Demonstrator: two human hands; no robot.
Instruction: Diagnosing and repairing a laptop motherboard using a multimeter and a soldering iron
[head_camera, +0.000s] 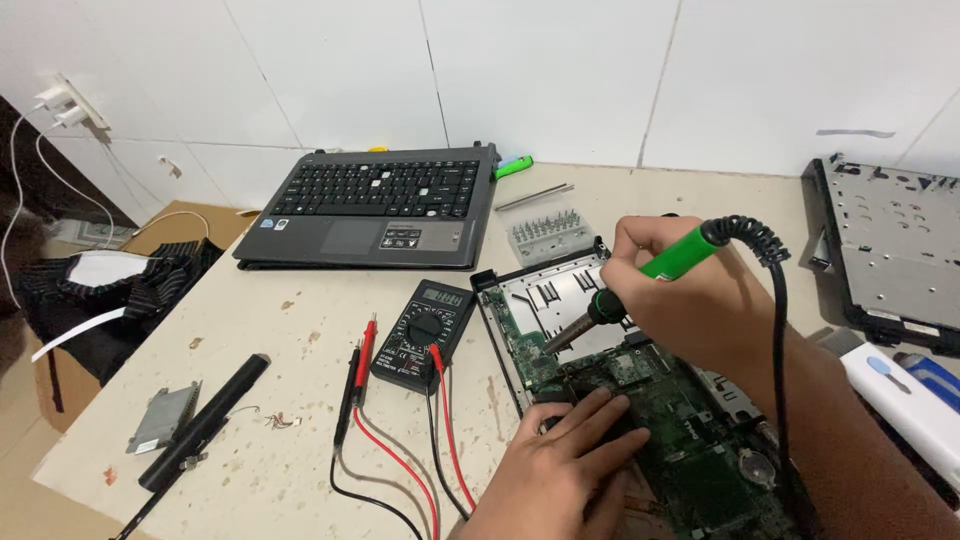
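Green-handled soldering iron (640, 275) sits pinched like a pen in my right hand (690, 290), tip angled onto the green circuit board (660, 410) near the table's (300, 320) front right edge, while my left hand (560, 470) lies flat, fingers spread, steadying it.

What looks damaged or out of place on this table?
The laptop keyboard at the back has several keys missing, leaving pale gaps. The tabletop is stained and chipped. Beside the black rod lies a small tangle of bare wire.
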